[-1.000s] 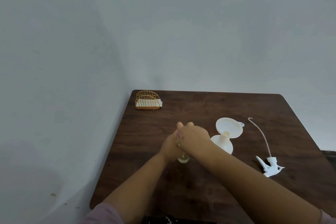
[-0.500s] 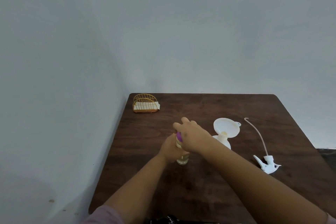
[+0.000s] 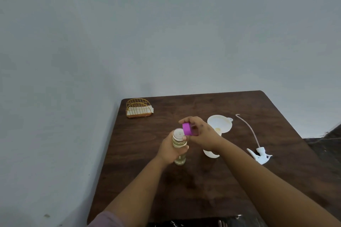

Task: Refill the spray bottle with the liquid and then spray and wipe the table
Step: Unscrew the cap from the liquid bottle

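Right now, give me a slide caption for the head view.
Left hand steadies the refill bottle; right hand holds its purple cap off, beside the funnel.

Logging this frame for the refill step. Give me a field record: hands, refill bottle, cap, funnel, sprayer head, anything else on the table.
left hand: grips the refill bottle's body
right hand: pinches the purple cap, just off the bottle's mouth
refill bottle: clear, upright on the table, yellowish liquid, mouth uncovered
purple cap: off, tilted
funnel: white, seated in the white spray bottle
sprayer head: lying on the table with its tube, right of the funnel
wire holder: far left corner, napkins inside
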Motion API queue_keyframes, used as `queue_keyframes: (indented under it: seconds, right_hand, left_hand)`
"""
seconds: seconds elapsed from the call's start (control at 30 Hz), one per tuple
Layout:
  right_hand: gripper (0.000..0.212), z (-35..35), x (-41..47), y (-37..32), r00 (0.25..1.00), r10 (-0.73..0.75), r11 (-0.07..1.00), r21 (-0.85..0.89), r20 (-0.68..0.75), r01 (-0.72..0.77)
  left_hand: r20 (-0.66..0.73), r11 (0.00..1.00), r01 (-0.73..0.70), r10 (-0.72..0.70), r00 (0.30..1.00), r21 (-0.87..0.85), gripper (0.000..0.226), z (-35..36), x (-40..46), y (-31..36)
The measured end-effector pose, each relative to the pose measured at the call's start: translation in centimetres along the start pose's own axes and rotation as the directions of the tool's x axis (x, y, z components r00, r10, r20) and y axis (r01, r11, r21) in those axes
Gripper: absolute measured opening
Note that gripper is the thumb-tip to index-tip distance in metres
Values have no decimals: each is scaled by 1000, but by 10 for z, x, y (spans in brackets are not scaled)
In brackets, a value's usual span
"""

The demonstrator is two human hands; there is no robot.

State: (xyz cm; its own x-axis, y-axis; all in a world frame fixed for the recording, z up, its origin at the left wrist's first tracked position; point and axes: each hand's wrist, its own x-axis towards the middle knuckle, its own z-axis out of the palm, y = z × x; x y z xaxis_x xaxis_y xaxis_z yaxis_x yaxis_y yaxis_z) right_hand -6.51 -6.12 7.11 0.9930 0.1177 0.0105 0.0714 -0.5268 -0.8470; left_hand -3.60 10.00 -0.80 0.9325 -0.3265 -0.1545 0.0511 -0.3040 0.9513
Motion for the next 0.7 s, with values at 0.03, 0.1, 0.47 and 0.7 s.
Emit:
queue_keyframes:
  seconds: [0.03, 0.1, 0.47, 0.7]
  right_hand:
    - [47, 3, -4, 4, 999, 13, 998, 59, -53, -10]
    - [47, 7, -12, 9, 986, 59, 985, 170, -158, -31]
    - [56, 26, -46, 48, 925, 200, 971, 194, -324, -142]
    - [61, 37, -78, 101, 882, 278, 961, 101, -381, -259]
  left_hand:
    - [-9, 1000, 4, -4, 1000, -18, 57, 1, 0, -1]
    - [-12, 998, 26, -27, 1000, -65, 58, 3, 0, -2]
    - [-51, 988, 123, -128, 990, -98, 72, 10, -7, 5]
    - [-95, 995, 88, -92, 991, -39, 62, 16, -14, -22]
